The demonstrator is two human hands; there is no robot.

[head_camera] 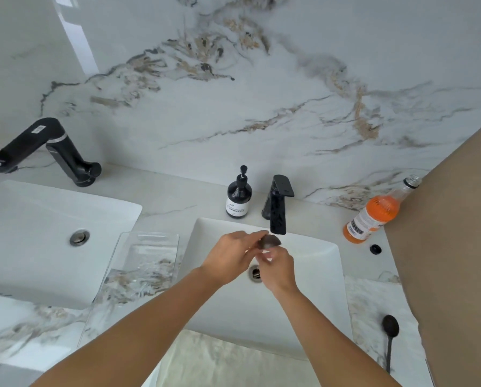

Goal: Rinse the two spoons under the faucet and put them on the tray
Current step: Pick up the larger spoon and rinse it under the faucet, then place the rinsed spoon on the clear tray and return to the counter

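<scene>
Both hands meet over the right white sink (317, 289), just below the spout of the black faucet (279, 210). My left hand (231, 258) pinches a dark spoon (271, 242) whose bowl sticks out under the spout. My right hand (275, 268) is closed against the same spoon from below; its handle is hidden by the fingers. I cannot make out any running water. A second black spoon (390, 329) lies on the counter right of the sink, bowl pointing away from me. The clear glass tray (138, 272) sits on the counter left of the sink.
A black soap pump bottle (239, 195) stands left of the faucet. An open orange drink bottle (376, 216) leans at the back right, with its black cap (375, 248) nearby. Another white sink (52, 238) with a black faucet (46, 150) is on the left. A brown wall (457, 247) bounds the right.
</scene>
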